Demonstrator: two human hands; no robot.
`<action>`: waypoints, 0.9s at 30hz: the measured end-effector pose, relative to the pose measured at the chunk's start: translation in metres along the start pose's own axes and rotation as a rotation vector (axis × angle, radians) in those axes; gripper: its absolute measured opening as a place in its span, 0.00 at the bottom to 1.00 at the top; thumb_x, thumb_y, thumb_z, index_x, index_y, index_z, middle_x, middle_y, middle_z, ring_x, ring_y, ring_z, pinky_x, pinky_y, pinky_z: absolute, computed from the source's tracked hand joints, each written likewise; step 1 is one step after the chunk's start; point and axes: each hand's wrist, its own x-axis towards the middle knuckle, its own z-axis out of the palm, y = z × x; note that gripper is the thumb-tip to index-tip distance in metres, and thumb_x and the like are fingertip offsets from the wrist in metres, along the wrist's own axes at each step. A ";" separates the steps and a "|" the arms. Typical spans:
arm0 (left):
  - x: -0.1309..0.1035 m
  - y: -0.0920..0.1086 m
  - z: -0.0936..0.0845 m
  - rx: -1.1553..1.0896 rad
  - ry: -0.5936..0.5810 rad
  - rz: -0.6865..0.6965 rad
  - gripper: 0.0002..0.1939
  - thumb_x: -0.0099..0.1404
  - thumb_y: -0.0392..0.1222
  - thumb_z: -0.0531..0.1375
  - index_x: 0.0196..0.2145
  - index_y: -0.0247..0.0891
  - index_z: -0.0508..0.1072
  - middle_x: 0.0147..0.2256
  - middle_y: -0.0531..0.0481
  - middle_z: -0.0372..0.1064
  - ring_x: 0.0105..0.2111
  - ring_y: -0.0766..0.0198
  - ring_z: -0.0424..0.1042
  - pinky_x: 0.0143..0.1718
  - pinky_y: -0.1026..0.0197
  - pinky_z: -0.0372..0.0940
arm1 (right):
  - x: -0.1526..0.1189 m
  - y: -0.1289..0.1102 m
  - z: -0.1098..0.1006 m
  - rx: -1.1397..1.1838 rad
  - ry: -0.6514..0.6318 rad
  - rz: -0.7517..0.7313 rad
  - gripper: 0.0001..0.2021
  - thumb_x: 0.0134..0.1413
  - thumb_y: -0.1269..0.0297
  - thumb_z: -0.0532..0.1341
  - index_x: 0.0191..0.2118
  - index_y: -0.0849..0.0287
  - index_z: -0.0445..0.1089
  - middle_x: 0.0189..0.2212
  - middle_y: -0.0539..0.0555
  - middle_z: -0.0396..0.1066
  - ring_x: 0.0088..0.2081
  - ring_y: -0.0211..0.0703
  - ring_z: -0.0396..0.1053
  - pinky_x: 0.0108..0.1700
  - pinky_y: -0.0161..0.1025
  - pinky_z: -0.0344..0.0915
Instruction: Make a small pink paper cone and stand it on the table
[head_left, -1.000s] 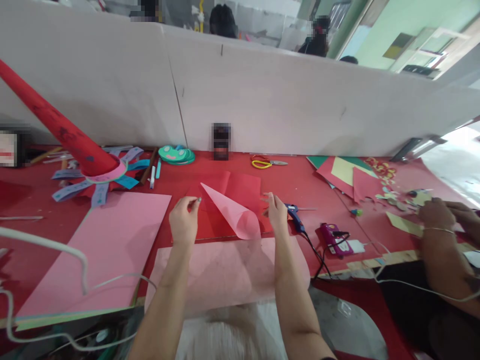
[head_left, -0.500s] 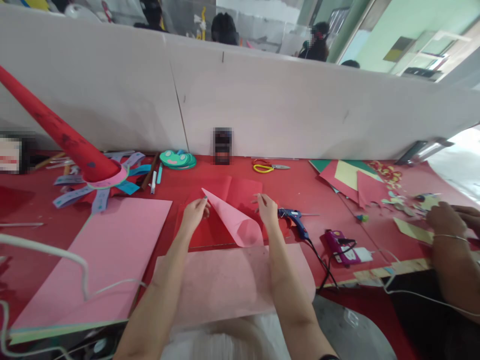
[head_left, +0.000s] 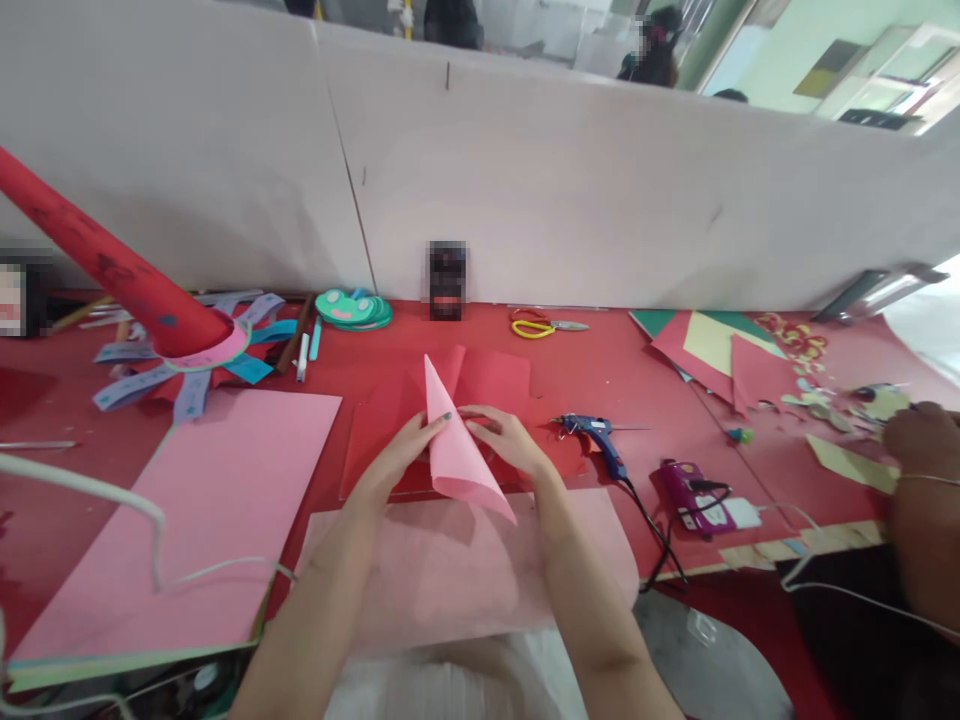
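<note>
A pink paper cone [head_left: 461, 455] is held between my two hands, its point up and its flared mouth toward me. My left hand [head_left: 412, 440] grips the cone's left side with the thumb laid on the paper. On the other side my right hand [head_left: 506, 438] has its fingers curved against the cone near its upper half. Below and behind the cone lie red paper sheets [head_left: 495, 385]. A pale pink sheet [head_left: 450, 570] spreads under my forearms at the table's near edge.
A blue glue gun [head_left: 596, 435] lies right of my right hand, its cord running down. Scissors [head_left: 547, 325] and a phone [head_left: 448, 282] are at the back. A tall red cone [head_left: 150, 290] and pink sheets [head_left: 217, 510] are left. A co-worker's hand [head_left: 922, 440] is far right.
Both hands have come closer together around the cone. The cone has turned more upright, and my right hand, earlier apart from it, now touches its side. The view has shifted slightly.
</note>
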 end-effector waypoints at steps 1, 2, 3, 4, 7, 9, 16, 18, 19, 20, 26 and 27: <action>-0.002 0.001 0.000 -0.053 -0.042 -0.015 0.26 0.53 0.55 0.63 0.45 0.36 0.69 0.45 0.41 0.72 0.43 0.54 0.72 0.40 0.58 0.67 | 0.000 0.000 0.000 0.051 0.022 0.010 0.14 0.52 0.56 0.60 0.43 0.52 0.73 0.44 0.52 0.74 0.40 0.41 0.71 0.41 0.38 0.68; -0.003 0.001 0.000 -0.099 -0.070 -0.024 0.26 0.53 0.54 0.63 0.45 0.36 0.70 0.46 0.41 0.72 0.44 0.54 0.72 0.42 0.57 0.67 | 0.001 0.001 0.000 0.104 0.054 0.028 0.14 0.51 0.55 0.60 0.43 0.53 0.73 0.43 0.52 0.74 0.36 0.39 0.71 0.36 0.36 0.69; -0.005 0.002 -0.001 -0.137 -0.091 -0.026 0.25 0.53 0.53 0.63 0.45 0.36 0.70 0.45 0.41 0.72 0.45 0.53 0.72 0.43 0.57 0.66 | 0.002 0.003 0.000 0.159 0.087 0.055 0.15 0.51 0.54 0.60 0.43 0.53 0.73 0.42 0.52 0.74 0.31 0.37 0.71 0.30 0.34 0.68; -0.006 0.003 -0.001 -0.168 -0.111 -0.021 0.24 0.54 0.52 0.63 0.45 0.35 0.71 0.45 0.41 0.73 0.45 0.53 0.72 0.45 0.57 0.66 | 0.002 0.004 0.000 0.212 0.113 0.084 0.17 0.51 0.53 0.59 0.44 0.53 0.72 0.41 0.52 0.74 0.28 0.36 0.69 0.25 0.32 0.66; -0.010 0.005 0.000 -0.220 -0.191 -0.010 0.24 0.53 0.52 0.64 0.44 0.34 0.72 0.43 0.40 0.74 0.44 0.53 0.73 0.46 0.56 0.65 | 0.004 0.008 0.002 0.348 0.114 0.157 0.20 0.51 0.50 0.59 0.46 0.55 0.71 0.41 0.53 0.73 0.28 0.35 0.69 0.23 0.30 0.64; -0.012 0.005 0.001 -0.232 -0.235 -0.023 0.27 0.52 0.52 0.65 0.45 0.33 0.71 0.42 0.39 0.74 0.43 0.52 0.73 0.46 0.55 0.65 | 0.004 0.010 0.006 0.429 0.079 0.189 0.22 0.51 0.47 0.58 0.45 0.58 0.71 0.39 0.54 0.74 0.32 0.37 0.71 0.28 0.31 0.66; -0.016 0.001 0.007 -0.248 -0.401 -0.106 0.29 0.53 0.51 0.64 0.49 0.31 0.69 0.41 0.36 0.75 0.43 0.49 0.74 0.43 0.53 0.66 | 0.000 -0.005 0.014 0.591 -0.026 0.208 0.26 0.53 0.42 0.53 0.44 0.58 0.71 0.31 0.54 0.75 0.24 0.39 0.68 0.22 0.34 0.61; -0.016 0.000 0.009 -0.260 -0.422 -0.109 0.27 0.55 0.50 0.63 0.49 0.31 0.69 0.41 0.36 0.75 0.42 0.49 0.74 0.42 0.53 0.67 | -0.002 -0.010 0.013 0.622 -0.045 0.213 0.23 0.54 0.45 0.54 0.45 0.57 0.71 0.28 0.52 0.74 0.20 0.37 0.63 0.17 0.33 0.56; -0.015 0.000 0.011 -0.275 -0.427 -0.109 0.26 0.57 0.51 0.62 0.48 0.31 0.69 0.41 0.36 0.75 0.42 0.49 0.74 0.42 0.53 0.67 | -0.003 -0.011 0.013 0.637 -0.050 0.218 0.22 0.54 0.46 0.55 0.45 0.57 0.71 0.26 0.51 0.73 0.18 0.35 0.61 0.16 0.32 0.54; -0.015 0.000 0.012 -0.293 -0.431 -0.106 0.25 0.58 0.52 0.60 0.48 0.31 0.70 0.41 0.37 0.75 0.42 0.49 0.74 0.43 0.53 0.67 | -0.004 -0.012 0.012 0.647 -0.048 0.224 0.21 0.54 0.48 0.55 0.44 0.57 0.71 0.24 0.50 0.72 0.17 0.34 0.59 0.15 0.31 0.52; -0.020 0.008 0.018 -0.206 -0.360 -0.140 0.23 0.56 0.51 0.62 0.45 0.35 0.71 0.35 0.42 0.76 0.34 0.54 0.75 0.39 0.54 0.68 | 0.000 0.002 0.010 0.615 -0.009 0.189 0.19 0.52 0.50 0.58 0.43 0.57 0.71 0.27 0.51 0.74 0.19 0.34 0.63 0.16 0.31 0.57; -0.022 0.010 0.018 -0.154 -0.336 -0.161 0.22 0.55 0.51 0.63 0.44 0.35 0.72 0.34 0.43 0.76 0.33 0.55 0.75 0.38 0.55 0.68 | 0.002 0.005 0.008 0.614 0.027 0.160 0.18 0.52 0.50 0.58 0.43 0.57 0.72 0.30 0.52 0.75 0.23 0.36 0.67 0.20 0.32 0.62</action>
